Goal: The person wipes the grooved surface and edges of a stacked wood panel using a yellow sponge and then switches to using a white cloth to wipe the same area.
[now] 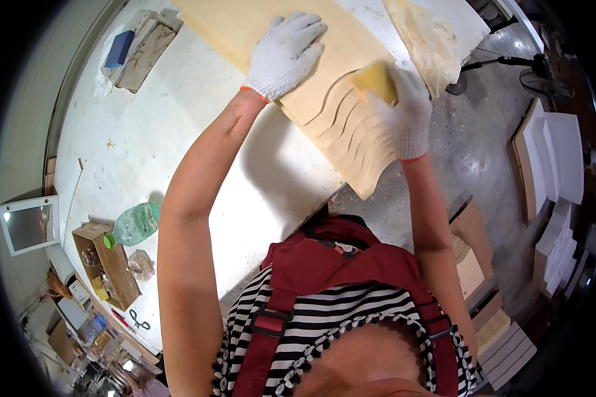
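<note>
My left hand [287,55], in a white knit glove with an orange cuff, lies flat with fingers stretched on a pale wooden board [341,33]. Wavy cuts or grooves run across the board's near end, which juts past the table's edge. In my gloved right hand [407,109] is a yellow sponge-like block [376,81], pressed on or held just over the wavy part; contact is hard to make out. That hand is slightly blurred, and its fingers curl around the block.
A crumpled yellowish plastic sheet [430,43] lies right of the board. On the white table [132,132] are a blue block [119,49] atop a wrapped bundle, a green-capped bottle [138,223], a cardboard box [106,268] and scissors [139,320]. Stacked boards [546,155] stand on the floor at right.
</note>
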`<control>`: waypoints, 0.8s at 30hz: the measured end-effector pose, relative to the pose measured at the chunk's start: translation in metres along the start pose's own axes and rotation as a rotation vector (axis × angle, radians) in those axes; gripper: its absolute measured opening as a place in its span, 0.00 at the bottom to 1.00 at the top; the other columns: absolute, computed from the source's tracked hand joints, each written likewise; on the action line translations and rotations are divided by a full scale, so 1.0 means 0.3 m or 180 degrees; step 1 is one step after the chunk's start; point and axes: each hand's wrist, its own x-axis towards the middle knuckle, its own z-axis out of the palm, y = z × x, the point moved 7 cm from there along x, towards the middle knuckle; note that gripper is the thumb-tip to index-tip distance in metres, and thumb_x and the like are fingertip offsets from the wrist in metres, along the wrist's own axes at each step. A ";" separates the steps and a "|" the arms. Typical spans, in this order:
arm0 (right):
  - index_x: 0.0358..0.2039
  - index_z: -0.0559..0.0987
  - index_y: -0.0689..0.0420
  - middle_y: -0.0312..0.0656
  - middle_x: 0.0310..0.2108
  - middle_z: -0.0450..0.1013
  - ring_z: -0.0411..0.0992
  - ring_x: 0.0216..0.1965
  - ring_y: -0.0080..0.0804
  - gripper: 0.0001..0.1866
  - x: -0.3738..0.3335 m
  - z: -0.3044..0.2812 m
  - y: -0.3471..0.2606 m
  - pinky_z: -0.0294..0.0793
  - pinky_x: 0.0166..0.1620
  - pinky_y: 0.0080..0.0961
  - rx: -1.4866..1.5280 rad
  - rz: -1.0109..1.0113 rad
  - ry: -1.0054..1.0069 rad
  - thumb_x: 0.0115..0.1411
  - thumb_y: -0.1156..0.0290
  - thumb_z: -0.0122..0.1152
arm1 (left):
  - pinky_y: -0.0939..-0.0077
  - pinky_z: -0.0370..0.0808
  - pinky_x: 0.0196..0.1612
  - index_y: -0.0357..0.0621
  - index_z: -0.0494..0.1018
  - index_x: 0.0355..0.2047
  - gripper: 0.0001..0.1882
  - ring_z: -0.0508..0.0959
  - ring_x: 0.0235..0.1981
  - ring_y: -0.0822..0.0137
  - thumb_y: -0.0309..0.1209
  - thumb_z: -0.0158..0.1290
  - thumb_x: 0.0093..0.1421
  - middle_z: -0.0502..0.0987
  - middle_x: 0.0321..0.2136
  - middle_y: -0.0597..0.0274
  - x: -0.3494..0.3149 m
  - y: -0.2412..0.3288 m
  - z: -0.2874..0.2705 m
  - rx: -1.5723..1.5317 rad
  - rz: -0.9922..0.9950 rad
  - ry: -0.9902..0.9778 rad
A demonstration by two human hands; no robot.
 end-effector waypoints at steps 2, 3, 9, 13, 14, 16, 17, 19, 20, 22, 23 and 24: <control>0.49 0.79 0.60 0.49 0.42 0.78 0.75 0.45 0.48 0.24 -0.032 0.040 -0.042 0.75 0.50 0.39 0.0001 -0.0061 -0.0176 0.49 0.71 0.71 | 0.63 0.72 0.57 0.45 0.77 0.53 0.19 0.72 0.54 0.53 0.37 0.53 0.64 0.75 0.56 0.61 -0.003 0.013 -0.008 -0.0014 0.0116 0.0177; 0.47 0.80 0.60 0.50 0.42 0.78 0.75 0.45 0.51 0.22 -0.049 0.058 -0.072 0.74 0.50 0.41 -0.0006 -0.0124 -0.0341 0.49 0.71 0.70 | 0.63 0.72 0.57 0.45 0.77 0.53 0.19 0.72 0.54 0.53 0.37 0.53 0.64 0.75 0.56 0.61 -0.003 0.009 -0.008 -0.0011 0.0104 0.0181; 0.47 0.80 0.62 0.51 0.42 0.78 0.76 0.45 0.49 0.24 -0.116 0.042 -0.136 0.75 0.50 0.37 0.0896 -0.0044 -0.1415 0.49 0.68 0.72 | 0.64 0.74 0.56 0.46 0.77 0.53 0.19 0.73 0.54 0.55 0.38 0.52 0.64 0.75 0.56 0.63 -0.019 -0.011 -0.005 0.0127 0.0038 0.0059; 0.44 0.81 0.61 0.50 0.37 0.78 0.77 0.38 0.49 0.22 -0.050 -0.046 0.047 0.76 0.46 0.39 0.1606 0.0917 -0.0195 0.47 0.70 0.73 | 0.64 0.74 0.56 0.47 0.77 0.53 0.19 0.73 0.54 0.55 0.38 0.53 0.64 0.75 0.56 0.64 -0.008 0.010 -0.011 0.0082 0.0002 0.0079; 0.44 0.81 0.61 0.50 0.37 0.78 0.77 0.38 0.49 0.22 -0.025 -0.036 0.063 0.76 0.46 0.39 0.1598 0.0926 -0.0182 0.47 0.70 0.73 | 0.64 0.74 0.56 0.47 0.77 0.52 0.19 0.73 0.54 0.55 0.38 0.53 0.64 0.75 0.56 0.64 -0.001 0.012 -0.009 0.0055 -0.0053 0.0041; 0.46 0.81 0.60 0.49 0.38 0.78 0.76 0.40 0.49 0.23 0.038 -0.039 0.018 0.76 0.47 0.40 0.0387 0.0214 -0.0035 0.47 0.72 0.73 | 0.64 0.74 0.56 0.47 0.77 0.52 0.19 0.73 0.54 0.55 0.38 0.53 0.63 0.76 0.56 0.64 -0.004 0.008 -0.009 0.0074 0.0004 0.0071; 0.46 0.81 0.60 0.49 0.38 0.78 0.76 0.40 0.49 0.23 0.029 -0.023 0.009 0.76 0.47 0.40 0.0385 0.0218 -0.0025 0.47 0.72 0.73 | 0.64 0.74 0.56 0.47 0.77 0.52 0.19 0.73 0.54 0.55 0.38 0.53 0.63 0.76 0.56 0.64 -0.003 0.008 -0.010 0.0089 0.0059 0.0104; 0.48 0.80 0.59 0.49 0.38 0.77 0.75 0.44 0.50 0.24 -0.018 0.043 -0.047 0.75 0.49 0.40 -0.0014 -0.0189 -0.0194 0.47 0.72 0.72 | 0.64 0.74 0.56 0.47 0.77 0.52 0.19 0.73 0.54 0.54 0.38 0.53 0.63 0.76 0.56 0.63 -0.002 0.006 -0.010 0.0050 0.0079 0.0121; 0.49 0.79 0.58 0.48 0.41 0.77 0.73 0.47 0.50 0.26 -0.036 0.062 -0.059 0.74 0.50 0.40 -0.0072 -0.0189 -0.0259 0.47 0.73 0.71 | 0.64 0.74 0.56 0.47 0.77 0.52 0.19 0.73 0.54 0.54 0.37 0.53 0.63 0.76 0.56 0.63 -0.002 0.011 -0.011 0.0007 0.0109 0.0144; 0.48 0.79 0.58 0.48 0.41 0.77 0.73 0.46 0.52 0.25 -0.058 0.071 -0.104 0.74 0.49 0.40 0.0140 -0.0267 -0.0544 0.47 0.72 0.71 | 0.63 0.74 0.56 0.46 0.77 0.52 0.19 0.73 0.54 0.54 0.37 0.53 0.63 0.76 0.56 0.62 -0.003 0.005 -0.006 0.0053 0.0065 0.0105; 0.48 0.79 0.59 0.48 0.42 0.77 0.73 0.45 0.54 0.25 -0.074 0.077 -0.129 0.74 0.49 0.41 0.0350 -0.0345 -0.0827 0.47 0.72 0.71 | 0.63 0.73 0.56 0.46 0.77 0.52 0.19 0.73 0.54 0.53 0.37 0.53 0.63 0.76 0.56 0.61 -0.004 0.001 -0.001 0.0095 0.0024 0.0066; 0.48 0.79 0.59 0.48 0.42 0.77 0.73 0.45 0.54 0.25 -0.087 0.058 -0.145 0.74 0.49 0.41 0.0356 -0.0351 -0.0826 0.47 0.72 0.71 | 0.63 0.73 0.56 0.46 0.77 0.52 0.19 0.73 0.54 0.53 0.37 0.53 0.63 0.76 0.56 0.61 -0.007 -0.002 -0.003 0.0104 0.0022 0.0068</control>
